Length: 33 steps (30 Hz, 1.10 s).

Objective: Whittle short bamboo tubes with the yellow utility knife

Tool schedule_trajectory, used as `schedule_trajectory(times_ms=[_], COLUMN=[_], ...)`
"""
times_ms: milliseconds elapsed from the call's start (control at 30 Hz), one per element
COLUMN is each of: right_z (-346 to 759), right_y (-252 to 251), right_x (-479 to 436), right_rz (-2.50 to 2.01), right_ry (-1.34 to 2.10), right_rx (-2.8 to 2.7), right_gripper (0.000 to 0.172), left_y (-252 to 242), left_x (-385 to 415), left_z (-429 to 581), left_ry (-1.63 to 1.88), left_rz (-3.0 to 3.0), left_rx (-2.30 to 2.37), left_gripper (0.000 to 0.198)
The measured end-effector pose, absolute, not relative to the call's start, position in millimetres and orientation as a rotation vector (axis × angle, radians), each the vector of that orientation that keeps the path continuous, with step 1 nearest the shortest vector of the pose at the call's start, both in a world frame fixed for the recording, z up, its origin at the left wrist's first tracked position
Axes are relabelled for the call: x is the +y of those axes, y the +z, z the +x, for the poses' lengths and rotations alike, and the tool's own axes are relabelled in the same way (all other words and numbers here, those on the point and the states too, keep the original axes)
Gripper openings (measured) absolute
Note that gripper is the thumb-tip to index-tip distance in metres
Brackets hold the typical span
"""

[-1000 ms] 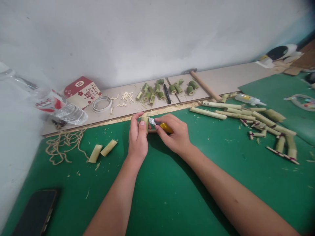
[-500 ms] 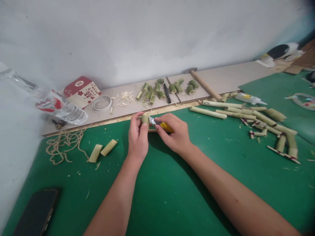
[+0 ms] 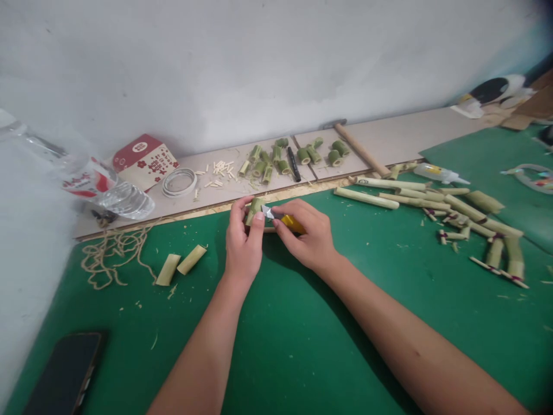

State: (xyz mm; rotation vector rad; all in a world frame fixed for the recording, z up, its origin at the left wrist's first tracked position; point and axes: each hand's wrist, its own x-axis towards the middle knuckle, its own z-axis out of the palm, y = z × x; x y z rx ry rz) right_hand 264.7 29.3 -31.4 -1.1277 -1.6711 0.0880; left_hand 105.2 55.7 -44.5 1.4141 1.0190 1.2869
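My left hand [image 3: 242, 242] grips a short green bamboo piece [image 3: 254, 210] between thumb and fingers, a little above the green tabletop. Closed around a yellow utility knife [image 3: 292, 223], my right hand [image 3: 309, 230] holds the blade against or very near the bamboo's right edge; exact contact is too small to tell. Beneath the knife, a thin pale strip shows between the hands, partly hidden. Left of my hands lie two split bamboo pieces [image 3: 167, 270] with shavings around them.
Along the back board are cut bamboo sections [image 3: 268, 164], a black marker [image 3: 294, 164], a hammer [image 3: 363, 151], a tape roll [image 3: 179, 182] and a water bottle [image 3: 103, 184]. Bamboo sticks [image 3: 415, 196] and a glue bottle [image 3: 438, 173] lie right; twine [image 3: 114, 253] and a phone [image 3: 64, 374] left.
The bamboo piece has tilted slightly to the right in my left hand, and the left thumb has shifted a little. My right hand with the knife stays almost in place.
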Motion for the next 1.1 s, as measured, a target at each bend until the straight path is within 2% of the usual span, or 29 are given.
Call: schedule_trajectory(times_ms=[200, 900, 1100], right_z=[265.0, 264.8, 264.7], right_y=[-31.7, -31.0, -30.4], right_x=[29.1, 28.9, 28.4], right_rz=[-1.126, -1.146, -1.170], right_ry=[0.077, 0.074, 0.084], right_rx=[-1.675, -1.674, -1.670], right_gripper=[0.016, 0.015, 0.014], left_y=[-41.2, -41.2, -45.1], left_x=[54.9, 55.8, 56.4], left_z=[103.4, 104.5, 104.2], left_ry=[1.264, 1.295, 1.296], left_rz=[1.489, 1.522, 1.501], left_rx=[1.097, 1.096, 1.072], left_gripper=[0.044, 0.034, 0.038])
